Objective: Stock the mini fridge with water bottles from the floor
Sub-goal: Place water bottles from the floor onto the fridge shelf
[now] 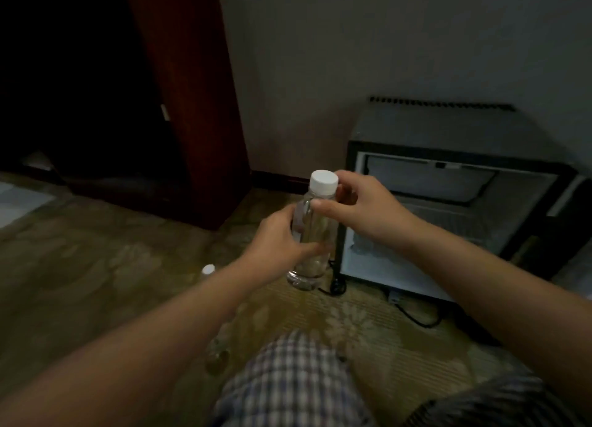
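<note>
A clear water bottle (pixel 315 231) with a white cap is held upright in the air, just left of the open mini fridge (pixel 455 221). My left hand (pixel 278 239) wraps around its lower body. My right hand (pixel 358 202) grips its neck just below the cap. The fridge stands on the floor at the right with its door swung open and its pale inside showing. A second bottle's white cap (pixel 208 269) shows on the carpet behind my left forearm. Another clear bottle (pixel 221 346) lies on the floor near my knee, dim and partly hidden.
A dark red wooden cabinet (pixel 192 106) stands at the left against the grey wall. A black power cord (pixel 413 314) runs across the patterned carpet in front of the fridge. My knees in checked shorts (pixel 288 378) fill the bottom of the view.
</note>
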Tool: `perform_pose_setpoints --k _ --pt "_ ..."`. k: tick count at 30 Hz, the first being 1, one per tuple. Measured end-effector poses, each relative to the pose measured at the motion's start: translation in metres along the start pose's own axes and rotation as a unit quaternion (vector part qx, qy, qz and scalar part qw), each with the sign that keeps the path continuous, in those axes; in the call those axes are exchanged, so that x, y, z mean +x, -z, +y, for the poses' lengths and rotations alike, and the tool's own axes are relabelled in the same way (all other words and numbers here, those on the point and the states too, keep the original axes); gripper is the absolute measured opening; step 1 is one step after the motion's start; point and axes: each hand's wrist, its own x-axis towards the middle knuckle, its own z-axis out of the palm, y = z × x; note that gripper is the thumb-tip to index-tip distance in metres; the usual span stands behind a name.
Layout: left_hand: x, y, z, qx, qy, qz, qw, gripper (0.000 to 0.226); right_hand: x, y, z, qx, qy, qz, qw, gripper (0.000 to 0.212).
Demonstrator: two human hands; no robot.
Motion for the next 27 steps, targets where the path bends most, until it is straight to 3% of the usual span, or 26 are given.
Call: perform_pose_setpoints --k 4,8,12,18,27 --pt "0.028 -0.034 0.021 0.013 -0.026 -0.051 0.998 0.060 -0.007 0.039 0.026 -0.007 -0.040 0.015 0.999 0.028" --pt "0.056 -0.082 0.031 0.019 -0.051 -0.106 0.993 0.064 -0.022 0.068 0.059 0.008 -0.080 0.010 0.997 0.006" --pt "0.082 -0.133 0.029 0.023 -0.055 -0.173 0.983 0.070 -0.034 0.087 0.104 -0.011 -0.130 0.062 0.990 0.021" --pt "0.131 -0.196 0.018 0.055 -0.075 -0.253 0.963 0.066 -0.037 0.100 0.185 0.006 -0.184 0.134 0.974 0.019" --pt "0.179 -0.279 -0.050 0.118 -0.042 -0.272 0.954 0.068 -0.031 0.077 0.305 0.006 -0.226 0.179 0.957 0.026"
